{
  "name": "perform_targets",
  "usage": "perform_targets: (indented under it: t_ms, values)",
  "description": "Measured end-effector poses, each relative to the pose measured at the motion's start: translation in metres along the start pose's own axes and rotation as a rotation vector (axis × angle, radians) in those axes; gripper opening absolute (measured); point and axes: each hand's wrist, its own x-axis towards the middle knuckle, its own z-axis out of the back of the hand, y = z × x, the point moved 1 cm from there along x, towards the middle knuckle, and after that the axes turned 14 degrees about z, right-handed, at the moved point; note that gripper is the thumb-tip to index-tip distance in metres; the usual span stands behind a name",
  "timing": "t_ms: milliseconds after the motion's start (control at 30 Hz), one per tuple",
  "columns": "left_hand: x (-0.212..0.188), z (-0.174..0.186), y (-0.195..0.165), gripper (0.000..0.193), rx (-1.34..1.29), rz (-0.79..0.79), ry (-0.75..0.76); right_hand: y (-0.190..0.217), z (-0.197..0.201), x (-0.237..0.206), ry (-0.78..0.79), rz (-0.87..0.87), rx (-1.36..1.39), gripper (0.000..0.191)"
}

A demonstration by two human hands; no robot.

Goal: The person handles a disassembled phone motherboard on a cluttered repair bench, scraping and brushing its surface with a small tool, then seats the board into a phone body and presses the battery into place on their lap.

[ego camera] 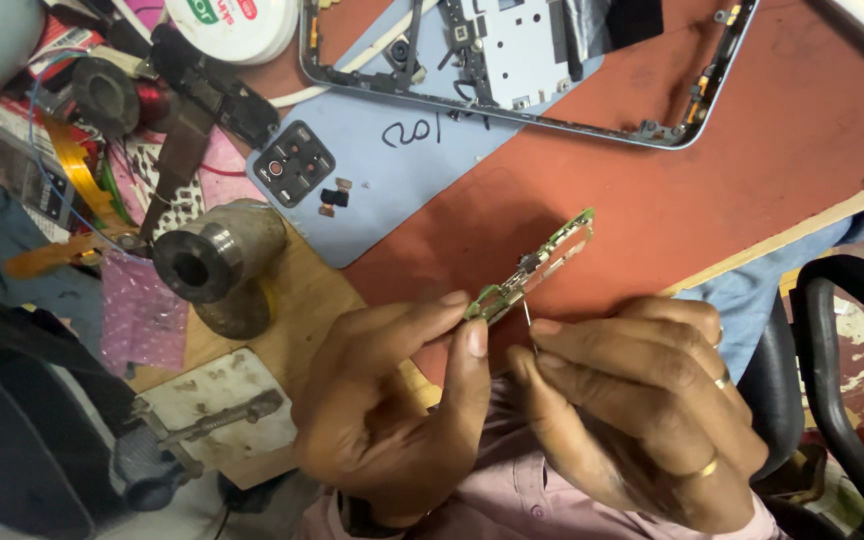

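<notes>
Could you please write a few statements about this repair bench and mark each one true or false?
1. The left hand pinches a small green circuit board between thumb and fingers. True.
2. The right hand is empty. False: it holds a thin metal tool whose tip is at the board.
3. The opened phone frame with metal edges lies on the red mat. True.
4. The pale blue phone back cover sits on top of the grey metal cylinder. False: the cover lies flat beside it, on the bench.
5. The right hand wears rings. True.
</notes>
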Motion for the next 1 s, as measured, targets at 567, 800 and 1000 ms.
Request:
perform_targets:
  t_ms: [567, 800, 1000]
  values:
    - [0.000, -0.002, -0.005, 0.027, -0.049, 0.095, -0.006, -0.016, 0.036, -0.026, -0.128, -0.249, -0.083, 0.024]
    - [0.002, 0.001, -0.007, 0.027, -0.010, 0.130, 0.022, -0.032, 0.055, -0.035, -0.042, -0.361, -0.091, 0.013]
    - [0.002, 0.001, -0.007, 0.027, -0.036, 0.127, 0.030, -0.037, 0.057, -0.020, 0.075, -0.325, -0.114, 0.012]
